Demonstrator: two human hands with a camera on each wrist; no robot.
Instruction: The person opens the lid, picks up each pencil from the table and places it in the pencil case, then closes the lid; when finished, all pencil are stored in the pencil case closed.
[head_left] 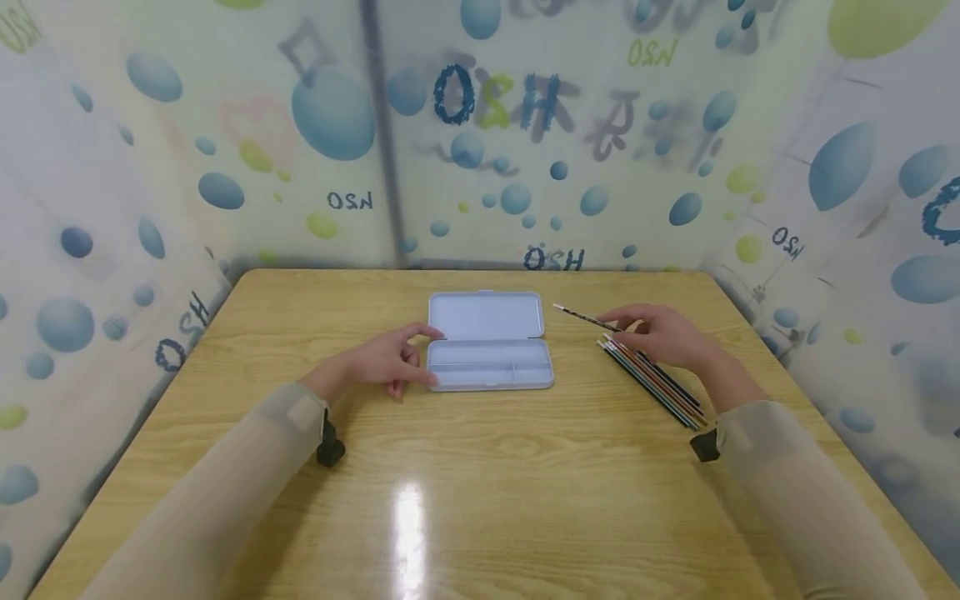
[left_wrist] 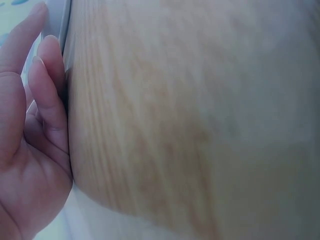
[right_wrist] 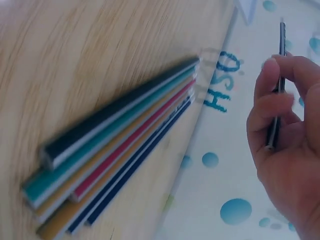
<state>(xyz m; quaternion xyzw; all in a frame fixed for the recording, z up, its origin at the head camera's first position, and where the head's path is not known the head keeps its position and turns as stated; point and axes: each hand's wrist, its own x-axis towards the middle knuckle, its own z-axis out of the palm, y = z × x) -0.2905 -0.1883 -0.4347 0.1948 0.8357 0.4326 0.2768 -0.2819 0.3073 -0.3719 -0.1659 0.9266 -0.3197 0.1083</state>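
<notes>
At the middle of the table stands an open pale-blue pencil case [head_left: 489, 352], its lid tipped back and its lower tray divided into compartments. My left hand [head_left: 386, 360] rests at the case's left end, thumb and index finger spread and touching it; the other fingers bend loosely underneath. To the right, my right hand [head_left: 663, 336] pinches a dark patterned pencil [right_wrist: 282, 50] between thumb and fingers, raised and slanting toward the case. Below that hand lies a bundle of colored pencils [head_left: 652, 383], side by side, with dark, green, red and orange barrels visible in the right wrist view.
The wooden table [head_left: 480, 483] has its far edge against a printed curtain [head_left: 480, 225]. More printed cloth hangs at the left and right sides. A bright reflection shows on the tabletop at the front.
</notes>
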